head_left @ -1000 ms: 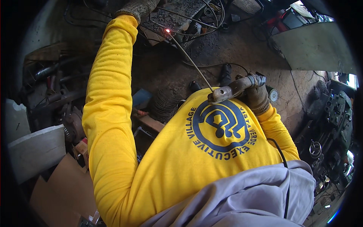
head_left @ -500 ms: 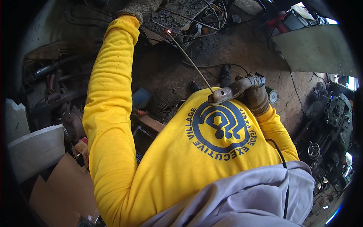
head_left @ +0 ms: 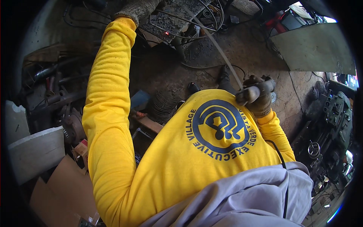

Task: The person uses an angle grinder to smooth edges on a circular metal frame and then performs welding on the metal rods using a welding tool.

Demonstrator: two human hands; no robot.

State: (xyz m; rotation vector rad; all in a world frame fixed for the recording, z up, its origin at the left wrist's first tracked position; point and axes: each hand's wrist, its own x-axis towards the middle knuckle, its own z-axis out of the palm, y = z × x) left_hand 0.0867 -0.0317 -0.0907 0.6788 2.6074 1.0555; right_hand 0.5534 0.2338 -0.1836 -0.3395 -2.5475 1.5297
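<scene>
My right hand [head_left: 261, 100], in a dark work glove, is closed around a welding electrode holder [head_left: 249, 94] in front of my chest. From its jaw a long, thin welding rod [head_left: 223, 55], blurred by motion, slants up and left over the bench. A small red-hot spot [head_left: 166, 33] glows on a thin bent metal bar [head_left: 185, 36] at the edge of the dark, grimy work table [head_left: 177, 17]. Stretched far forward, my left hand [head_left: 140, 8] in a knitted glove is beside that bar. The upper edge of the picture cuts off its fingers, so its grip is hidden.
Cables [head_left: 223, 15] loop over the table's right side and onto the floor [head_left: 264, 56]. A coil of wire [head_left: 165, 106] lies near my feet. Cardboard [head_left: 64, 189] and metal scrap fill the left. Dark machinery with a handwheel [head_left: 314, 150] stands right; a large panel [head_left: 314, 47] is beyond.
My right hand has turned and swung the electrode holder to the right. The rod's tip has left the glowing spot, which now looks smaller. My left arm has barely shifted.
</scene>
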